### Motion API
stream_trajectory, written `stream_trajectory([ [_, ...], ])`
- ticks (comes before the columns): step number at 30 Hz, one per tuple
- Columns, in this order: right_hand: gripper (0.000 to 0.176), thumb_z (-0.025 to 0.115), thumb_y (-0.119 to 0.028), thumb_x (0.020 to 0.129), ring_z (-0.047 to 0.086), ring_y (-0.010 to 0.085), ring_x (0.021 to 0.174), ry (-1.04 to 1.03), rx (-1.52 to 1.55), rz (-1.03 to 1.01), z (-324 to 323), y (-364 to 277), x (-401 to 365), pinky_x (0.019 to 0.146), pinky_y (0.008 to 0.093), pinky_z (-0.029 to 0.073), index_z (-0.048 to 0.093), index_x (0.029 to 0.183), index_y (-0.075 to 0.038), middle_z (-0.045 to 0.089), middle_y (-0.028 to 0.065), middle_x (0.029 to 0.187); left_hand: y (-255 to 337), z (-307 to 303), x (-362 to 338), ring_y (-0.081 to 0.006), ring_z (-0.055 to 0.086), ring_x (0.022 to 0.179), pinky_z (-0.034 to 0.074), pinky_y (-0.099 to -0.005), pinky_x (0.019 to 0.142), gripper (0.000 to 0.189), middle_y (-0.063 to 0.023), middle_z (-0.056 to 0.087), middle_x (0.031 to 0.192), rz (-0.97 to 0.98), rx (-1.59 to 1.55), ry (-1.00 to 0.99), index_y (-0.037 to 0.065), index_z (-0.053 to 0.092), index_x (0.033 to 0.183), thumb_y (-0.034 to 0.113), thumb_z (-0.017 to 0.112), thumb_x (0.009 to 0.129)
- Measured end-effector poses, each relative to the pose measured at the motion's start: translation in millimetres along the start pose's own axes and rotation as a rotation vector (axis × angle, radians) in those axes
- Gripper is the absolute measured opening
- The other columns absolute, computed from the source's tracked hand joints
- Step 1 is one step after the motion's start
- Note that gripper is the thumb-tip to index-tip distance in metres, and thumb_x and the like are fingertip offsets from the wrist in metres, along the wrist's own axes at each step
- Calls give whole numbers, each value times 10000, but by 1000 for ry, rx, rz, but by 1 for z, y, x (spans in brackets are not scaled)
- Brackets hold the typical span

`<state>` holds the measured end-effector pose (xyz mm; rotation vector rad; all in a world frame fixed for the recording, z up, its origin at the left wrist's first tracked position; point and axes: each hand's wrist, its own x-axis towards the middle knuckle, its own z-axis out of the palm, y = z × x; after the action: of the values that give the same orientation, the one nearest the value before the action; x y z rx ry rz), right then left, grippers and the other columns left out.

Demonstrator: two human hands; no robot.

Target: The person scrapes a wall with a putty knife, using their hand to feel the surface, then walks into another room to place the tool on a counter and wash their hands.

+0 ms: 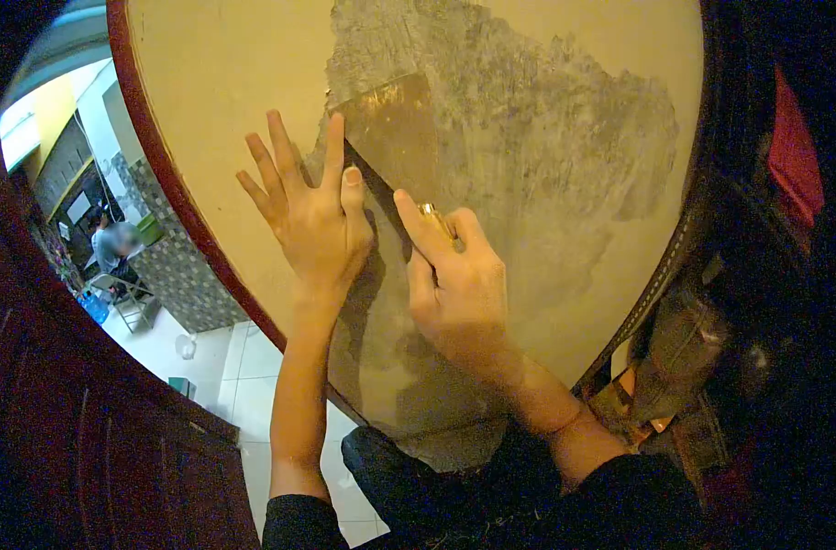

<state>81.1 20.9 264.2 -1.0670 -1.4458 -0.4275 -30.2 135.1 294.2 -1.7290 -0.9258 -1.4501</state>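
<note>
The right hand (pixel 459 280) is closed around the yellowish handle (pixel 453 243) of a broad scraper (pixel 395 124), its forefinger stretched forward along the tool. Just left of that grip, the left hand (pixel 321 220) has its fingers spread and pinches nothing; its forefinger lies at the blade's near corner, though whether it presses there I cannot tell. The scraper reaches up and ahead of the grip, its blade lying over a rough grey patch (pixel 546 119) in the cream wall (pixel 207 92). It should handle as a light tool, its blade thin and fairly stiff with perhaps a little flex, and neither soft nor fragile; the handle is the place to take hold, with fingers kept clear of the edge, which may be sharp. The smooth blade could be slippery under a fingertip. Below and right of the grip is dark clutter (pixel 688 344), too dim to tell whether any of it is a container. Well beyond the grip, far to its left, a blue water bottle (pixel 94 307) stands near a seated person (pixel 110 247); its contents are too small to make out.
</note>
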Motion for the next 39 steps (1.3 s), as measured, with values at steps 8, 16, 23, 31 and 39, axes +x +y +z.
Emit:
stream_trajectory([
  [8, 491, 567, 8, 806, 583, 338, 722, -47, -19, 45, 2, 3, 16, 666, 402, 504, 614, 1284, -93, 531, 179, 881, -4, 6, 21, -450, 77, 1461, 55, -608, 1152, 449, -233, 150, 1583, 8, 30, 35, 256, 516, 1412, 337, 381, 991],
  [16, 493, 562, -4, 815, 584, 350, 724, -45, -31, 50, 8, 4, 15, 653, 414, 504, 601, 1297, -99, 529, 182, 879, -8, 12, 20, -453, 77, 1459, 52, -602, 1153, 452, -251, 150, 1575, -13, -24, 18, 247, 507, 1419, 336, 366, 999],
  [23, 458, 566, 1, 822, 572, 344, 679, -4, 4, 35, 12, 5, 4, 608, 417, 490, 620, 1268, -86, 530, 179, 862, -3, 0, 11, -466, 72, 1455, 53, -593, 1156, 450, -266, 141, 1571, 14, 20, -2, 254, 506, 1419, 314, 381, 992],
  [31, 482, 580, -151, 850, 621, 360, 674, -98, -63, 7, 7, 8, 17, 575, 449, 552, 536, 1326, -87, 530, 171, 951, -8, 7, 25, -471, 61, 1454, 52, -576, 1164, 451, -271, 132, 1570, 20, -16, 23, 255, 513, 1415, 304, 390, 983],
  [39, 491, 583, -155, 849, 622, 357, 676, -103, -75, 17, 14, 10, 9, 570, 451, 556, 522, 1329, -75, 543, 175, 966, -5, 11, 18, -465, 56, 1455, 77, -579, 1162, 454, -273, 118, 1572, -1, -33, 28, 234, 511, 1417, 297, 383, 986],
])
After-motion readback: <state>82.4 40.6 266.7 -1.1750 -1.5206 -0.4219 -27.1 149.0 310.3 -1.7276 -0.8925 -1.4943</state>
